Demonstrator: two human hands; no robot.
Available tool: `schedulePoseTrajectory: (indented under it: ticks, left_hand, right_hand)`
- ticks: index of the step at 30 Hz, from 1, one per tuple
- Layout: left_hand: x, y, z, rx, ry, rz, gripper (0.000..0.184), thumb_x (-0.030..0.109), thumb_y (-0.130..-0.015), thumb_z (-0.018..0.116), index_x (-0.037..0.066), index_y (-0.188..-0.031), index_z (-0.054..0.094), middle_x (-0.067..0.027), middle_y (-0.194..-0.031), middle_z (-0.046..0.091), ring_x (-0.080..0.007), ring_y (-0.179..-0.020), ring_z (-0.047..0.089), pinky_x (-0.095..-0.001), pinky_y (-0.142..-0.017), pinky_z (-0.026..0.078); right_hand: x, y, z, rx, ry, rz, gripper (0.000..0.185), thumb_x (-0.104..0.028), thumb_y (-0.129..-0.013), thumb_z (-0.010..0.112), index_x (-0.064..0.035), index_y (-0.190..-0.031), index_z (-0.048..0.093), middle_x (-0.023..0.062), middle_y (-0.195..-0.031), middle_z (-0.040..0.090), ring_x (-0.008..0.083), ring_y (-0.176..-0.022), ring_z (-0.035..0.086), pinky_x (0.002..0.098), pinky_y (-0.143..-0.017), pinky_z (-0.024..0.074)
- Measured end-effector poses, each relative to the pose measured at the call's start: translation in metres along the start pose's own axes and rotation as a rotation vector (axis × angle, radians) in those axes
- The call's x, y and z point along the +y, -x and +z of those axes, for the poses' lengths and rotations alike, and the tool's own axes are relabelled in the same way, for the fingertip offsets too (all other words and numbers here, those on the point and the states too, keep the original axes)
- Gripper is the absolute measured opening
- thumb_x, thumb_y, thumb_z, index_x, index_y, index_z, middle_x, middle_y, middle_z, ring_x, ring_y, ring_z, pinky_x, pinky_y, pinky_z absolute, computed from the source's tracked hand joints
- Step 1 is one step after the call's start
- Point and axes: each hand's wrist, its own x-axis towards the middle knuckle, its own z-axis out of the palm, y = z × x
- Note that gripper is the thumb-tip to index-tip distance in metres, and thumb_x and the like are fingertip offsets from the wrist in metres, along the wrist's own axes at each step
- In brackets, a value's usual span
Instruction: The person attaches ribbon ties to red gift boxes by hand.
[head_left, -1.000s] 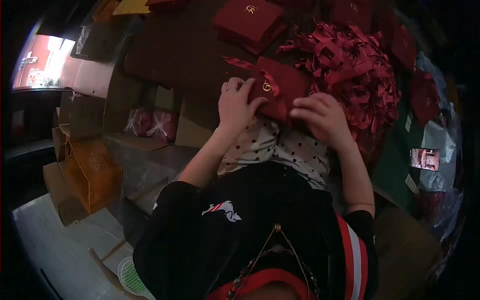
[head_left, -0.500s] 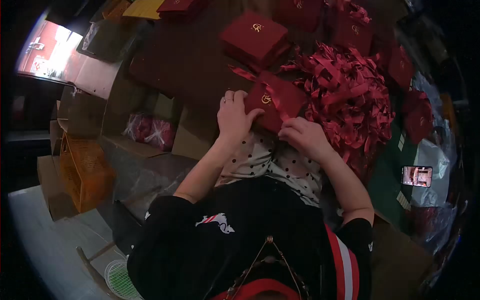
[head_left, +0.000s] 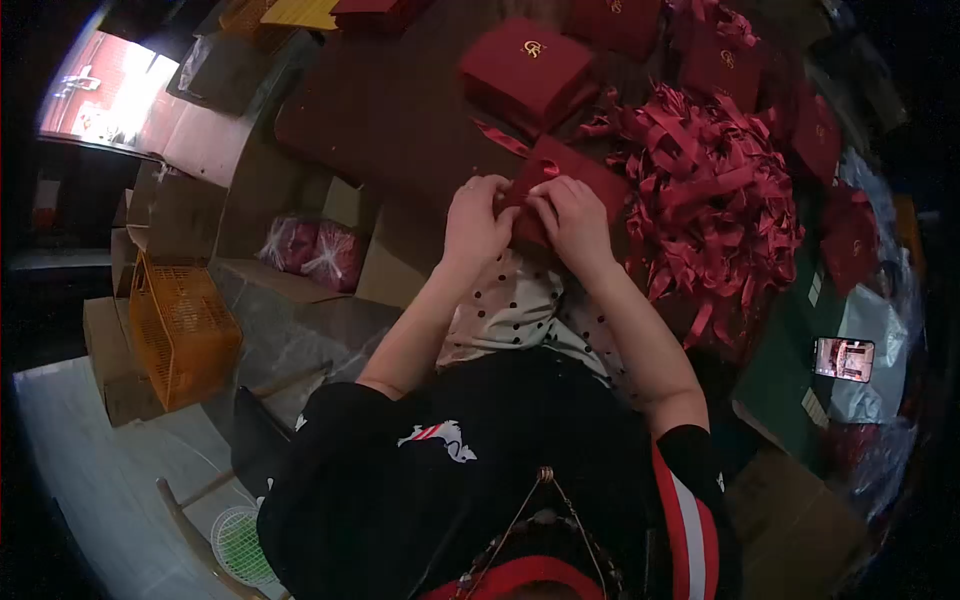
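Observation:
A flat dark red packet [head_left: 585, 172] lies over my lap at the table's edge, a shiny red ribbon [head_left: 500, 138] trailing from its upper left. My left hand [head_left: 480, 225] is closed on the packet's left edge, thumb on the front face. Over the packet's middle, my right hand [head_left: 575, 215] is closed in a pinch close to a bit of ribbon, with the fingertips partly hiding what they grip. The two hands are close together and cover the packet's gold logo. Right of the packet is a big heap of loose red ribbons [head_left: 705, 190].
A stack of red packets with a gold logo [head_left: 525, 65] sits on the brown table [head_left: 370, 130]; more packets [head_left: 725, 65] lie behind the heap. At left are an open cardboard box [head_left: 395, 255] with plastic-wrapped red bundles and an orange crate [head_left: 185, 325]. A phone [head_left: 845, 359] lies at right.
My right hand has moved from the packet's lower right corner up and left onto its middle. The ribbon across the front is now mostly covered. My left hand stays at the left edge.

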Motion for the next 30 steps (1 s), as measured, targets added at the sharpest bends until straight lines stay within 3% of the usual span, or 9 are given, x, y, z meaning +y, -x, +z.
schedulePoseTrajectory:
  ticks: [3, 8, 15, 22, 25, 27, 30]
  left_hand:
    - [-0.005, -0.002, -0.002, -0.006, 0.083, 0.065, 0.033, 0.012, -0.078, 0.078, 0.003, -0.107, 0.066, -0.0154, -0.097, 0.064, -0.0332, -0.090, 0.063, -0.0405, -0.081, 0.051]
    - [0.003, -0.004, -0.007, -0.076, 0.087, -0.066, 0.030, 0.009, -0.077, 0.076, 0.003, -0.105, 0.067, -0.0151, -0.096, 0.066, -0.0330, -0.092, 0.065, -0.0409, -0.081, 0.052]
    - [0.011, 0.004, -0.004, -0.041, 0.133, -0.058, 0.028, 0.008, -0.078, 0.073, 0.003, -0.105, 0.069, -0.0161, -0.096, 0.066, -0.0342, -0.092, 0.065, -0.0417, -0.082, 0.052]
    - [0.025, 0.011, -0.005, 0.000, -0.128, 0.057, 0.023, 0.009, -0.085, 0.064, 0.001, -0.106, 0.069, -0.0185, -0.097, 0.066, -0.0374, -0.095, 0.064, -0.0434, -0.085, 0.050]
    - [0.004, 0.001, -0.011, -0.152, 0.205, -0.058, 0.023, 0.009, -0.091, 0.061, 0.003, -0.111, 0.071, -0.0188, -0.102, 0.067, -0.0328, -0.098, 0.066, -0.0387, -0.084, 0.053]
    - [-0.011, -0.009, -0.022, -0.261, 0.226, 0.027, 0.024, 0.008, -0.092, 0.062, 0.004, -0.114, 0.071, -0.0161, -0.100, 0.068, -0.0289, -0.094, 0.067, -0.0359, -0.081, 0.053]
    - [-0.008, -0.011, -0.025, -0.281, 0.160, -0.048, 0.025, 0.009, -0.094, 0.064, 0.005, -0.117, 0.071, -0.0126, -0.104, 0.066, -0.0231, -0.091, 0.066, -0.0330, -0.080, 0.053]
  right_hand:
    - [0.003, 0.000, 0.007, -0.023, 0.033, -0.041, 0.011, -0.012, -0.087, 0.071, -0.0051, -0.093, 0.064, 0.0101, -0.091, 0.062, 0.0311, -0.086, 0.061, 0.0423, -0.075, 0.0521]
    - [0.000, 0.000, 0.010, -0.043, 0.085, -0.060, 0.010, -0.011, -0.087, 0.070, -0.0054, -0.093, 0.063, 0.0105, -0.091, 0.061, 0.0307, -0.086, 0.061, 0.0422, -0.076, 0.0527]
    - [-0.004, 0.007, 0.017, -0.028, 0.119, -0.054, 0.012, -0.012, -0.087, 0.068, -0.0047, -0.093, 0.061, 0.0113, -0.091, 0.059, 0.0314, -0.086, 0.060, 0.0422, -0.076, 0.0531]
    - [-0.001, 0.008, 0.022, -0.011, 0.105, -0.083, 0.011, -0.008, -0.084, 0.066, -0.0037, -0.093, 0.061, 0.0126, -0.092, 0.058, 0.0325, -0.086, 0.059, 0.0427, -0.076, 0.0524]
    - [-0.002, 0.004, 0.007, -0.048, 0.086, -0.104, 0.011, -0.006, -0.084, 0.064, -0.0040, -0.094, 0.062, 0.0124, -0.093, 0.058, 0.0320, -0.088, 0.058, 0.0419, -0.078, 0.0508]
    - [-0.005, 0.001, -0.004, -0.086, 0.128, -0.156, 0.011, -0.006, -0.084, 0.066, -0.0059, -0.095, 0.063, 0.0122, -0.093, 0.058, 0.0316, -0.090, 0.057, 0.0422, -0.081, 0.0490]
    - [-0.003, 0.006, 0.005, -0.073, 0.081, -0.084, 0.017, -0.006, -0.084, 0.066, -0.0089, -0.100, 0.063, 0.0101, -0.093, 0.060, 0.0313, -0.091, 0.059, 0.0431, -0.082, 0.0479]
